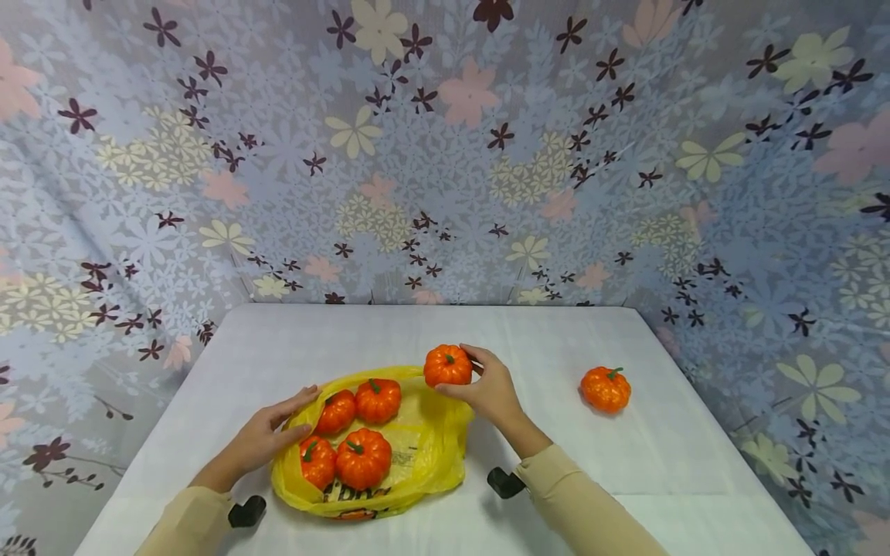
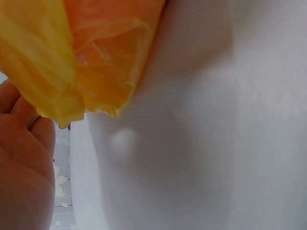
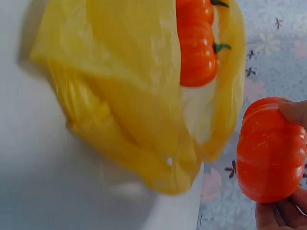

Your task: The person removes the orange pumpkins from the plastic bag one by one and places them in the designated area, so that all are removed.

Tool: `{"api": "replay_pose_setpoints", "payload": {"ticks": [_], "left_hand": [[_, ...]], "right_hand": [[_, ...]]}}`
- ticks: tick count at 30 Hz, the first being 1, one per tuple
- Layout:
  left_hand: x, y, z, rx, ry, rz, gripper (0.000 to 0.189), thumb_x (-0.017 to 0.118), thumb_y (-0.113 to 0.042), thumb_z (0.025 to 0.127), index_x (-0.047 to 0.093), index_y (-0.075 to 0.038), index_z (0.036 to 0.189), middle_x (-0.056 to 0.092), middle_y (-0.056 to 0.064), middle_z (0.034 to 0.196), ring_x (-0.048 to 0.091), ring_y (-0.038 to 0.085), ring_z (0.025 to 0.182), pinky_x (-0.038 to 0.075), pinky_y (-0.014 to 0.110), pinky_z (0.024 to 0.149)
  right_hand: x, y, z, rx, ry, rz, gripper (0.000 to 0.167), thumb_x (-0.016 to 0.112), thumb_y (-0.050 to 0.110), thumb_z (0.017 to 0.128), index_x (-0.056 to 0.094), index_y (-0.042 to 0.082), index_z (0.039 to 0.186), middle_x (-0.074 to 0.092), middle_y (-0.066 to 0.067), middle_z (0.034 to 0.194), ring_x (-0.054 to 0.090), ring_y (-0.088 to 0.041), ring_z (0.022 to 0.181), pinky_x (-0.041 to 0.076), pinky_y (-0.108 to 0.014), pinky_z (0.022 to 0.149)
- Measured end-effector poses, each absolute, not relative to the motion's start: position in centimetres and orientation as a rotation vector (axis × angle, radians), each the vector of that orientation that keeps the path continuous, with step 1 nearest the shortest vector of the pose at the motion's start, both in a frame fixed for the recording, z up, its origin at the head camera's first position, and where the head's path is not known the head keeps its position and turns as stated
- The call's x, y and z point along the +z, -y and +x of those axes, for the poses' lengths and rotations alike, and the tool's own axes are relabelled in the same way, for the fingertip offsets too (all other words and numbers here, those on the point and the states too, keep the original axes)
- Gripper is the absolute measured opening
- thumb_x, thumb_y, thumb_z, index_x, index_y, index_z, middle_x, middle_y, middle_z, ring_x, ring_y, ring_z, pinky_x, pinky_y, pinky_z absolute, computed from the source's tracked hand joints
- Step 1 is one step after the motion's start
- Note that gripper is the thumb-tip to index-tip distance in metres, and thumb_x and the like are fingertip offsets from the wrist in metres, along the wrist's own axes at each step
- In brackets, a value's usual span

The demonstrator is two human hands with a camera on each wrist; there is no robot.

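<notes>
A small orange toy pumpkin [image 1: 448,365] with a green stem is gripped by my right hand [image 1: 490,386], thumb on the near side and fingers behind. It is held above the far right rim of a yellow plastic bag [image 1: 434,455]. At the bag's left rim, my left hand [image 1: 260,439] holds the plastic, its thumb lying over the edge. Inside the open bag sit several more pumpkins [image 1: 364,459]. In the right wrist view the held pumpkin [image 3: 271,151] hangs beside the bag's mouth. Yellow film [image 2: 43,52] covers part of the left fingers in the left wrist view.
Another orange pumpkin [image 1: 606,390] lies alone on the right side of the white table [image 1: 556,332]. Floral fabric [image 1: 445,154] hangs behind and around the table. Dark wrist-camera mounts [image 1: 505,483] show beneath the sleeves.
</notes>
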State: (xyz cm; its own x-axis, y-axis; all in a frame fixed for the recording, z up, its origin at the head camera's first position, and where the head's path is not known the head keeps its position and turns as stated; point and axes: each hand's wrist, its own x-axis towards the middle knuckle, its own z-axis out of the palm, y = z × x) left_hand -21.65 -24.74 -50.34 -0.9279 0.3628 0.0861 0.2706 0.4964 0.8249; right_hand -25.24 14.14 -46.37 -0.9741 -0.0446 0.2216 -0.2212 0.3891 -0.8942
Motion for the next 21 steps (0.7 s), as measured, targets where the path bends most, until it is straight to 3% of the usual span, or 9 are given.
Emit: {"api": "replay_pose_setpoints", "payload": {"ticks": [11, 21], "left_hand": [[-50.3, 24.7, -21.7, 1.436, -2.619, 0.546, 0.054, 0.066, -0.028, 0.098, 0.052, -0.012, 0.148, 0.038, 0.012, 0.157, 0.027, 0.042, 0.146, 0.023, 0.068, 0.112], [-50.4, 24.5, -21.5, 1.445, -2.615, 0.555, 0.054, 0.066, -0.026, 0.098, 0.052, -0.009, 0.148, 0.039, 0.013, 0.156, 0.027, 0.043, 0.145, 0.024, 0.067, 0.112]], "right_hand": [[-47.5, -18.8, -25.7, 1.553, 2.479, 0.046, 0.084, 0.094, 0.017, 0.070, 0.054, -0.003, 0.141, 0.055, -0.019, 0.140, 0.054, -0.035, 0.128, 0.049, -0.048, 0.103], [-48.7, -24.2, -25.4, 1.397, 2.570, -0.168, 0.087, 0.091, 0.024, 0.075, 0.047, -0.005, 0.145, 0.047, -0.025, 0.146, 0.047, -0.042, 0.132, 0.042, -0.054, 0.109]]}}
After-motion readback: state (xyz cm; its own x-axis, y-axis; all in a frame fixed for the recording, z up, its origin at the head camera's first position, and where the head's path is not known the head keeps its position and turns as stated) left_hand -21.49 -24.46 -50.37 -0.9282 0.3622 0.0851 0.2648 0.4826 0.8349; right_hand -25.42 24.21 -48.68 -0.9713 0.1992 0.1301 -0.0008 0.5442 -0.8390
